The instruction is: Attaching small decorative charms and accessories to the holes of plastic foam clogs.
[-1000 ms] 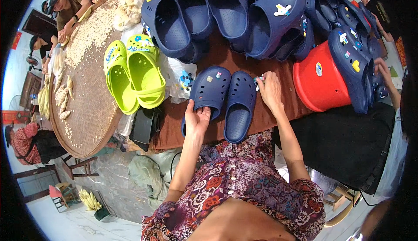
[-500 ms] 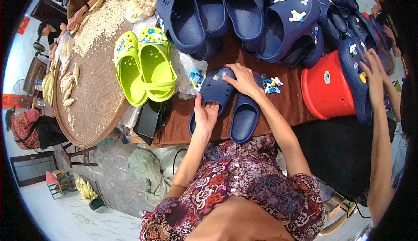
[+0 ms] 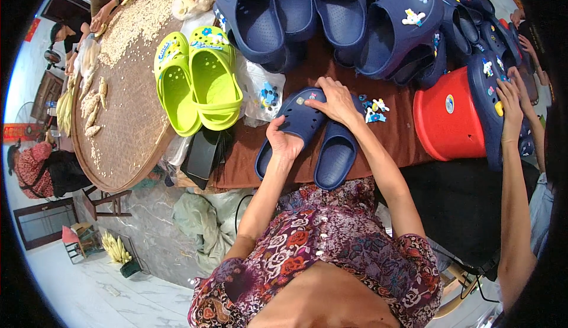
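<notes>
A navy clog (image 3: 294,118) lies tilted on the brown cloth, with a whitish charm (image 3: 300,100) and a small pink one on its toe. My left hand (image 3: 285,144) reaches into its opening; the fingers are hidden inside and the thumb rests outside along the rim. Over the toe lies my right hand (image 3: 338,102), its fingers curled past the far edge and its thumb at the whitish charm. The second navy clog (image 3: 335,157) sits just right, under my right wrist. Loose blue, white and yellow charms (image 3: 375,112) lie beyond it; more are on a clear bag (image 3: 268,94).
A lime green pair of clogs (image 3: 214,94) stands left, beside a round woven tray (image 3: 133,144) of kernels. Navy clogs (image 3: 260,17) are piled along the back. At right, another person's hand (image 3: 510,106) touches a big navy clog against a red bucket (image 3: 441,121).
My left fingers have slid deeper into the clog and out of sight. My right thumb has come to the whitish charm. The other person's hand has lowered onto the big clog.
</notes>
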Motion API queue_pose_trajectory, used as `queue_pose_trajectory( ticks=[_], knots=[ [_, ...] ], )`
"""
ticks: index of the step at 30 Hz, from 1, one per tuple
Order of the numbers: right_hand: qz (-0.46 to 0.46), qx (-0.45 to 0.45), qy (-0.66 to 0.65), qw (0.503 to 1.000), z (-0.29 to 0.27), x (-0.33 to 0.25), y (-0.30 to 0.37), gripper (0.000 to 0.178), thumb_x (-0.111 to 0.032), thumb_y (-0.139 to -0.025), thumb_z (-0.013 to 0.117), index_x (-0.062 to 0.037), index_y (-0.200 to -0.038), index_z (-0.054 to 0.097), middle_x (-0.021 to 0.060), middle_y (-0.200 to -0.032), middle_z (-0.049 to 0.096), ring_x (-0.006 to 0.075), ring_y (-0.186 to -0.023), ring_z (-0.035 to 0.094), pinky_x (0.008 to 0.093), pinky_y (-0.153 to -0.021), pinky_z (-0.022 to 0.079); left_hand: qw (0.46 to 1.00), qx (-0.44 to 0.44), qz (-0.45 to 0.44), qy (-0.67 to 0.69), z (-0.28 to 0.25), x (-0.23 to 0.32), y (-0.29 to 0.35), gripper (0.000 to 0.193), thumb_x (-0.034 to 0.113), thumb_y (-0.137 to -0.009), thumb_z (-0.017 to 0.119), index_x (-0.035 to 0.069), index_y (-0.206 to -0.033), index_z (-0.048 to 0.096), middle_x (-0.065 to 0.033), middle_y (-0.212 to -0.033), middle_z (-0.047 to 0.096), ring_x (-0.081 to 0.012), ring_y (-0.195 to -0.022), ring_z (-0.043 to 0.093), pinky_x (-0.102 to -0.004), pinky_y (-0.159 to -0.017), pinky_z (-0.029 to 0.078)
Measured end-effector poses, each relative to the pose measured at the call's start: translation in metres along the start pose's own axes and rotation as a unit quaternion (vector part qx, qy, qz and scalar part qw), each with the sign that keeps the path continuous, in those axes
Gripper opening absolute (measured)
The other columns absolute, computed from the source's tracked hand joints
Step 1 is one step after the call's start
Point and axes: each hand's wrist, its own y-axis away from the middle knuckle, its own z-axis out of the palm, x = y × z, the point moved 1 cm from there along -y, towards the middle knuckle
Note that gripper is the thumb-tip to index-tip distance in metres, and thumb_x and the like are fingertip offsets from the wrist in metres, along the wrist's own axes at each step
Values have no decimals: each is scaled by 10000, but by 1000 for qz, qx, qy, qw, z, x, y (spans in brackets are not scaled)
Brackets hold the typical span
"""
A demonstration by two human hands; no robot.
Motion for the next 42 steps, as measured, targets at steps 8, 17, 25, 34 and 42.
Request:
queue_pose_trajectory(
  ticks=[8, 17, 25, 34, 42],
  knots=[
    [-49, 23, 37, 998, 5, -7, 1, 397, -359, -860, 720, -28, -1015, 565, 181, -946, 612, 383, -911, 610, 482, -768, 510, 999, -19, 24, -14, 5, 1, 4, 610, 236, -755, 572, -46, -1295, 560, -212, -1353, 583, -370, -1272, 540, -511, -1156, 349],
    [-66, 28, 26, 997, -2, -12, 14, 372, -258, -904, 674, -52, -1208, 612, 153, -1045, 620, 373, -937, 621, 452, -818, 520, 999, 16, 17, -23, 0, 1, -2, 575, 217, -783, 574, -13, -1309, 549, -183, -1304, 611, -334, -1210, 584, -491, -1115, 408],
    [-46, 6, -80, 996, -10, 4, 12, 290, -211, -924, 645, -43, -1160, 651, 159, -1065, 644, 365, -1002, 627, 443, -861, 510, 996, 36, -70, -45, 12, 12, 29, 448, 210, -978, 550, -15, -1360, 485, -182, -1385, 559, -310, -1275, 546, -474, -1157, 362],
    [-34, -60, -117, 991, -13, -5, 15, 286, -250, -933, 647, -40, -1127, 657, 161, -1058, 647, 365, -1036, 624, 443, -888, 496, 983, 60, -120, -125, -17, 37, 50, 468, 104, -970, 537, -56, -1390, 408, -237, -1369, 548, -355, -1240, 582, -469, -1085, 475],
    [-54, -62, -93, 992, 1, 3, 19, 501, -389, -877, 707, -55, -1239, 607, 176, -1143, 607, 390, -1101, 590, 469, -931, 468, 985, 68, -83, -134, 2, 16, 36, 440, 101, -973, 532, -41, -1374, 422, -199, -1365, 550, -308, -1230, 585, -447, -1088, 472]
  ],
)
